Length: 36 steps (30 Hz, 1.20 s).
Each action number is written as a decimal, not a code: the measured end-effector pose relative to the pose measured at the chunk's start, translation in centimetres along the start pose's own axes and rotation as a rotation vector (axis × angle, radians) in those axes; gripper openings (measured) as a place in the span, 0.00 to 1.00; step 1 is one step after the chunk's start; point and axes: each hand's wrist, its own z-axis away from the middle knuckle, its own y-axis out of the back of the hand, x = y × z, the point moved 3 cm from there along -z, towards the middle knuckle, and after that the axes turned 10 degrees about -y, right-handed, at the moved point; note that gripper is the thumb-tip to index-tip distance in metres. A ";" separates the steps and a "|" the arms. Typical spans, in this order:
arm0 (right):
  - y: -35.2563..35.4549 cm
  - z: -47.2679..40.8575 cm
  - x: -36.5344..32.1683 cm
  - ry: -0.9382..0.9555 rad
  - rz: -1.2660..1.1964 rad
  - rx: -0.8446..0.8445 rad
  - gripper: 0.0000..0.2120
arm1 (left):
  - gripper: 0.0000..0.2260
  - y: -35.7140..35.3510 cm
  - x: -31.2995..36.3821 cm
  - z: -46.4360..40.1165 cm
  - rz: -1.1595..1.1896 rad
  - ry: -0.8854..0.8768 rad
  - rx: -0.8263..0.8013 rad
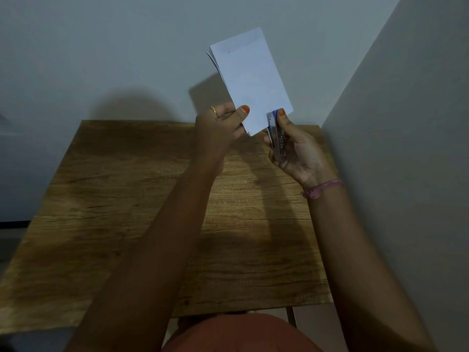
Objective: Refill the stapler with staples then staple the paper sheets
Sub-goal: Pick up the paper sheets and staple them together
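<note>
A small stack of white paper sheets (250, 80) is held upright in the air above the far edge of the table. My left hand (219, 128) pinches its lower left corner, thumb on the front. My right hand (295, 148) grips a small silver and blue stapler (275, 130), whose blue tip sits over the sheets' lower right corner with my thumb pressing on top. The stapler's underside is hidden by my fingers and the paper.
A wooden table (127, 224) lies below my arms, pushed against a pale wall (101, 47). Another wall (406, 123) closes the right side. A metal table leg (290, 316) shows near my lap.
</note>
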 end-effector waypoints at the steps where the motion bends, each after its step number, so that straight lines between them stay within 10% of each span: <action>1: -0.1 0.0 0.1 -0.009 0.007 -0.009 0.13 | 0.13 -0.1 0.0 0.0 0.004 -0.001 0.004; 36: -2.2 -0.6 0.9 0.005 -0.052 -0.030 0.09 | 0.09 -1.8 -1.7 0.4 0.052 0.010 -0.133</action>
